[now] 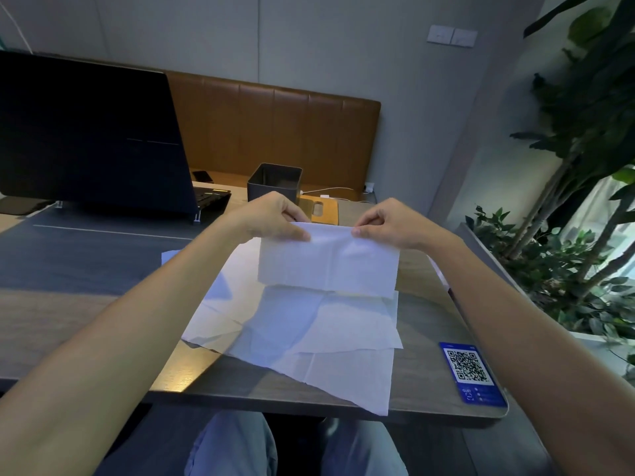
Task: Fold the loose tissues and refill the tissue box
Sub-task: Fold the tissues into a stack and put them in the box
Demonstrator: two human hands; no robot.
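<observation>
White folded paper tissue (326, 266), pinched at top edge by left hand (271, 218) and right hand (388, 223), loose white sheets (309, 338) spread beneath on table (429, 338).

The tissue box (275, 187) stands behind the loose tissues (309, 331) on the table (426, 338), laptop (86, 132) to their left.

Two hands, the left hand (268, 218) and the right hand (388, 223), pinch one folded tissue (326, 266). There is one tissue box (268, 192). At least three loose tissue sheets (309, 324) overlap nearer than it, and their exact number is unclear. One wooden lid (324, 211) lies just beside it, one laptop (86, 132) stands to its left, and one QR card (472, 374) lies nearer and to its right.
</observation>
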